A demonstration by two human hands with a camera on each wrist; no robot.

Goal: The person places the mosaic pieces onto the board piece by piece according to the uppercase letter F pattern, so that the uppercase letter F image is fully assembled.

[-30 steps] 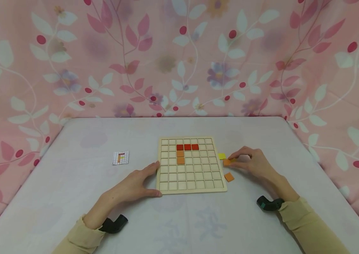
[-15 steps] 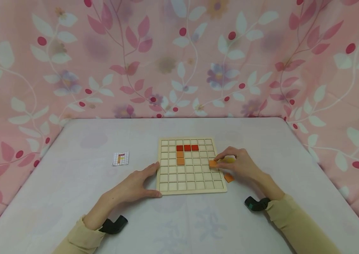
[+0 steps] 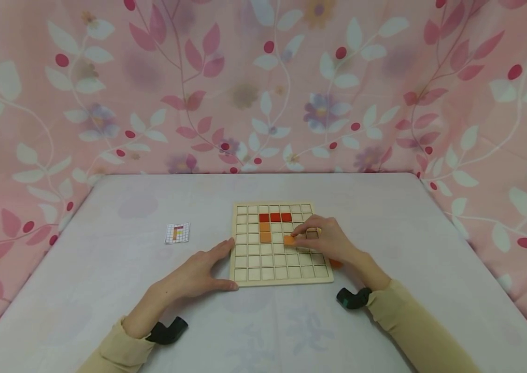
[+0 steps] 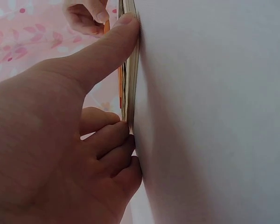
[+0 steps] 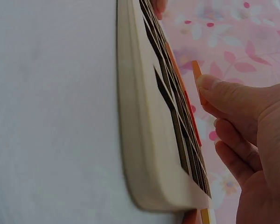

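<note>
My right hand (image 3: 330, 241) pinches an orange square tile (image 3: 288, 240) between thumb and fingertips, over the right half of a wooden grid board (image 3: 261, 273). In the right wrist view that orange tile (image 5: 199, 83) stands tilted, apart from the board's surface. My left hand (image 3: 193, 273) rests against the board's left side, its thumb (image 4: 123, 35) at the near left corner. Set in the grid are a row of red tiles (image 3: 275, 217) and, below its left end, two orange tiles (image 3: 265, 232) in a column.
Left of the board lies a small card (image 3: 177, 233) printed with a coloured grid pattern. Another orange tile (image 3: 336, 264) lies by the board's right edge, partly behind my right wrist. A yellow tile (image 5: 205, 216) shows beyond the board's corner. Floral cloth (image 3: 263, 103) hangs behind the table.
My right hand has carried the orange tile from beside the board's right edge leftward over the grid. My left hand and the board have stayed in place.
</note>
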